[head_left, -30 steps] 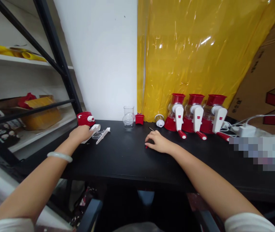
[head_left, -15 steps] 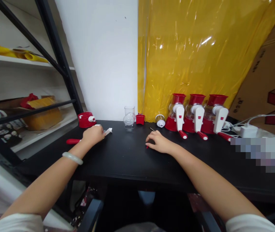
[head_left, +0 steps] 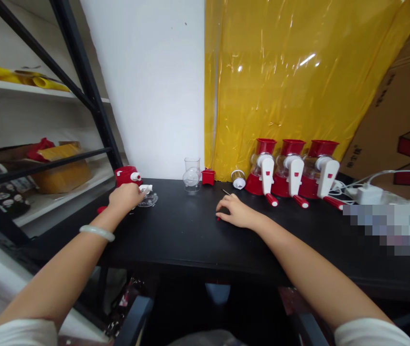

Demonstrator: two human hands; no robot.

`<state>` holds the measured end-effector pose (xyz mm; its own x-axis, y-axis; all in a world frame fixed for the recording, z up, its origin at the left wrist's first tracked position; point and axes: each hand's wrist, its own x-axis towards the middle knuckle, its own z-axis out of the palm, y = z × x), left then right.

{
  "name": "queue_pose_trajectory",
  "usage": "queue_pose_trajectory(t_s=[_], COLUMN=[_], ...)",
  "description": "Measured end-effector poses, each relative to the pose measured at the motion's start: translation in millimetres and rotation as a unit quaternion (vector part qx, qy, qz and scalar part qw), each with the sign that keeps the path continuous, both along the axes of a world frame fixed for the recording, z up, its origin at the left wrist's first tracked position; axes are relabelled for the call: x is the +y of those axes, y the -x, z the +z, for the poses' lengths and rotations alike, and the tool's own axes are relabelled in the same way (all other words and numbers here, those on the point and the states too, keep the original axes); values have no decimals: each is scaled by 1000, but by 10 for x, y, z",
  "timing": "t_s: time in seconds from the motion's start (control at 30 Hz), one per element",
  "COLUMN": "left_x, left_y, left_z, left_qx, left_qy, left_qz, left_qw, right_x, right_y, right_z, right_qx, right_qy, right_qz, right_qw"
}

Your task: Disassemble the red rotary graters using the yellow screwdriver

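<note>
At the table's left, my left hand is closed around a white plastic part, whose end sticks out past the fingertips. A red grip shows on the other side of that hand; whether it joins the white part is hidden. Beside the fingers lies a clear plastic disc, and just behind stands a red base with a white knob. My right hand rests on the tabletop, fingers curled. A thin metal rod pokes out beyond it, and a small red bit shows under the thumb.
Along the back of the black table stand a clear plastic housing, a red hopper, a metal drum and three red-and-white crank graters. A white adapter with cables lies right. A shelf rack stands left.
My left hand has moved left, bringing the white part closer to the red base and uncovering the clear disc. The right hand has stayed in place.
</note>
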<state>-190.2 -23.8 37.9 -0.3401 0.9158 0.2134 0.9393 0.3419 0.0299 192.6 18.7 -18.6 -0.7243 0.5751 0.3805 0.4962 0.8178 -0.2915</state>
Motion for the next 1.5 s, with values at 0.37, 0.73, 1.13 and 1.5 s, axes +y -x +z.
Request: queue_pose_trajectory(t_s=[0.37,0.73,1.13,1.5], left_x=[136,63,26,-33], left_y=[-132,-90,63,-71], left_z=[-162,28,-55,-22], left_qx=[27,-19,18,40], left_qy=[13,-39,30,4], left_qz=[-33,-23,42,55], left_qw=[999,999,999,998], right_x=[-4,5,-27,-49], right_y=[-3,-2,1,8], right_z=[7,3,37,56], right_qx=[-3,-7,-21,-20], right_qy=[0,-7,-9,-3], right_qz=[0,1,-4,-8], right_qw=[1000,1000,1000,1000])
